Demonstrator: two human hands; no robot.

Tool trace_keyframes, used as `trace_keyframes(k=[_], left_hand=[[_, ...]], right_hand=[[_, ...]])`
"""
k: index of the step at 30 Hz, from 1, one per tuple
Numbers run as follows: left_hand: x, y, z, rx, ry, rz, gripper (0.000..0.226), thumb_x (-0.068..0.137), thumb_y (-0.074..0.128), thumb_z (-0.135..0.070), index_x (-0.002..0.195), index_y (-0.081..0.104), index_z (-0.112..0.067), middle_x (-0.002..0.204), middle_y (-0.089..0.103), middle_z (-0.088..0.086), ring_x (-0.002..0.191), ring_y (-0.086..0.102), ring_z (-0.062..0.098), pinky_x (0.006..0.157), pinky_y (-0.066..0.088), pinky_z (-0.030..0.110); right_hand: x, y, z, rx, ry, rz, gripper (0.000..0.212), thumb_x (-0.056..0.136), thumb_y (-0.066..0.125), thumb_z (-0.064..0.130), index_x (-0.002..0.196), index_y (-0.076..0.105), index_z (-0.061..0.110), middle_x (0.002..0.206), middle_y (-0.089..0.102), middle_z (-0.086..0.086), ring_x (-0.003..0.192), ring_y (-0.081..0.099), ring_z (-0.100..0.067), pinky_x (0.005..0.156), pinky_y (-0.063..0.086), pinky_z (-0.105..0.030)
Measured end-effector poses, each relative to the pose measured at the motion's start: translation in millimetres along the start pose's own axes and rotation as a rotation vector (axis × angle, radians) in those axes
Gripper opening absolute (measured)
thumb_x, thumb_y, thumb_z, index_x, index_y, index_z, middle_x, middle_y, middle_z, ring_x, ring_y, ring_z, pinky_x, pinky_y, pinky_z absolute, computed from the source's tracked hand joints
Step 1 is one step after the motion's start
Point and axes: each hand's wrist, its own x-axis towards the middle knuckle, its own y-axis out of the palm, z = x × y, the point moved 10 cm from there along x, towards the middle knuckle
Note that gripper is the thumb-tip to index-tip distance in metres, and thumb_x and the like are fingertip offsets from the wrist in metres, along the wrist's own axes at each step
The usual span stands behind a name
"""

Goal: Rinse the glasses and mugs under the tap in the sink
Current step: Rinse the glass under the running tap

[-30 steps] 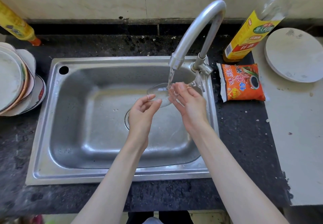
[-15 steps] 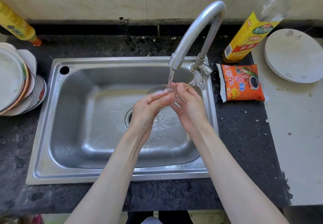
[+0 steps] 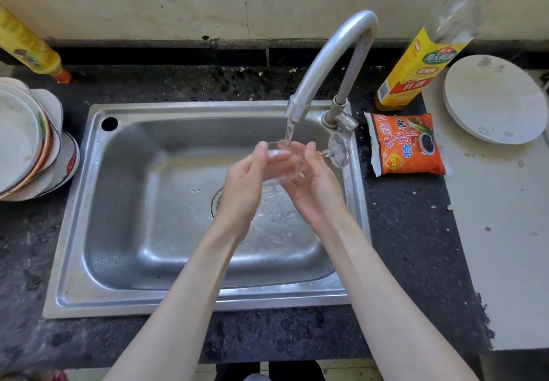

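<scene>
Sideways, stemmed glass [image 3: 285, 160] between hands' grip.

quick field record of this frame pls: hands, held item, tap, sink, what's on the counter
held item: clear stemmed glass, lying sideways, foot toward the tap base
left hand: cups the bowl of the glass
right hand: grip round the glass at the stem end
tap: running, stream lands on the bowl
sink: steel, wet around the drain
counter left: stack of plates, yellow bottle
counter right: orange sauce packet, bottle with yellow label, white plate
</scene>
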Motion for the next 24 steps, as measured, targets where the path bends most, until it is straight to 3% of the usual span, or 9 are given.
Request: trace_keyframes(k=[3, 6, 8, 10, 13, 16, 18, 20, 24], left_hand=[[-9.0, 20.1, 2.4, 0.304, 0.106, 0.253, 0.019, 0.090, 0.055, -0.021, 0.107, 0.064, -0.024, 0.104, 0.067, -0.014, 0.097, 0.061, -0.007, 0.085, 0.042, 0.010], [-7.0, 15.5, 2.1, 0.479, 0.148, 0.284, 0.031, 0.085, 0.060, 0.000, 0.094, 0.066, -0.028, 0.094, 0.069, -0.014, 0.089, 0.063, -0.005, 0.086, 0.047, 0.015], [-1.1, 3.6, -2.6, 0.359, 0.095, 0.170, 0.024, 0.081, 0.064, 0.001, 0.081, 0.068, -0.022, 0.082, 0.072, -0.010, 0.082, 0.066, 0.001, 0.080, 0.049, 0.015], [1.6, -4.6, -2.3, 0.174, 0.017, 0.056, 0.014, 0.079, 0.066, -0.004, 0.077, 0.069, -0.017, 0.075, 0.073, -0.004, 0.079, 0.069, 0.008, 0.078, 0.050, 0.017], [-0.3, -2.0, 1.3, -0.004, -0.014, 0.052, 0.008, 0.082, 0.064, -0.013, 0.090, 0.068, -0.015, 0.090, 0.074, 0.005, 0.090, 0.069, 0.017, 0.088, 0.050, 0.024], [-4.7, 13.2, -6.4, 0.442, 0.178, 0.233, 0.030, 0.087, 0.061, -0.015, 0.115, 0.059, -0.025, 0.119, 0.063, -0.003, 0.109, 0.058, 0.003, 0.096, 0.042, 0.015], [-6.8, 17.4, -4.4, 0.665, 0.266, 0.294, 0.037, 0.087, 0.060, -0.008, 0.119, 0.058, -0.025, 0.118, 0.061, -0.009, 0.110, 0.055, -0.002, 0.098, 0.041, 0.015], [-4.4, 5.4, -6.2, 0.562, 0.209, 0.190, 0.028, 0.084, 0.063, -0.003, 0.104, 0.066, -0.022, 0.102, 0.068, -0.008, 0.097, 0.063, 0.000, 0.091, 0.048, 0.021], [-2.4, -7.6, -5.2, 0.165, 0.020, 0.000, 0.014, 0.077, 0.069, -0.002, 0.082, 0.069, -0.015, 0.077, 0.073, -0.006, 0.079, 0.068, 0.006, 0.074, 0.049, 0.012]], right_hand=[[4.3, -12.7, 1.7, -0.029, 0.083, -0.126, 0.030, 0.096, 0.045, 0.030, 0.095, 0.059, 0.003, 0.076, 0.066, -0.007, 0.070, 0.064, -0.019, 0.071, 0.054, -0.030], [1.7, -20.7, -3.4, -0.043, 0.148, -0.169, 0.032, 0.097, 0.045, 0.028, 0.102, 0.057, 0.000, 0.074, 0.068, -0.009, 0.066, 0.067, -0.021, 0.068, 0.056, -0.031], [-0.8, -17.2, -3.6, -0.044, 0.113, -0.117, 0.033, 0.098, 0.042, 0.028, 0.105, 0.057, 0.000, 0.083, 0.068, -0.009, 0.073, 0.068, -0.021, 0.072, 0.056, -0.031], [-3.1, -7.8, -1.1, 0.005, 0.052, -0.030, 0.029, 0.098, 0.041, 0.025, 0.111, 0.055, 0.002, 0.095, 0.064, -0.008, 0.092, 0.063, -0.021, 0.085, 0.052, -0.034], [-5.1, 1.5, 4.0, -0.001, -0.007, 0.028, 0.023, 0.099, 0.040, 0.020, 0.112, 0.054, 0.007, 0.099, 0.062, -0.006, 0.100, 0.058, -0.020, 0.095, 0.045, -0.037], [-3.1, -6.6, 2.6, -0.065, 0.042, -0.039, 0.029, 0.098, 0.042, 0.026, 0.104, 0.062, 0.005, 0.088, 0.068, -0.004, 0.081, 0.064, -0.019, 0.072, 0.054, -0.030], [-2.9, -12.9, 0.9, -0.084, 0.108, -0.092, 0.027, 0.096, 0.046, 0.027, 0.097, 0.065, 0.008, 0.088, 0.070, -0.003, 0.079, 0.066, -0.018, 0.070, 0.056, -0.029], [-3.6, -15.9, 1.7, -0.098, 0.113, -0.123, 0.024, 0.095, 0.050, 0.024, 0.101, 0.064, 0.006, 0.093, 0.070, -0.006, 0.085, 0.067, -0.018, 0.079, 0.055, -0.029], [-3.6, -7.0, 4.1, 0.032, 0.023, -0.071, 0.021, 0.096, 0.047, 0.017, 0.107, 0.056, 0.001, 0.100, 0.064, -0.010, 0.097, 0.063, -0.018, 0.091, 0.051, -0.028]])
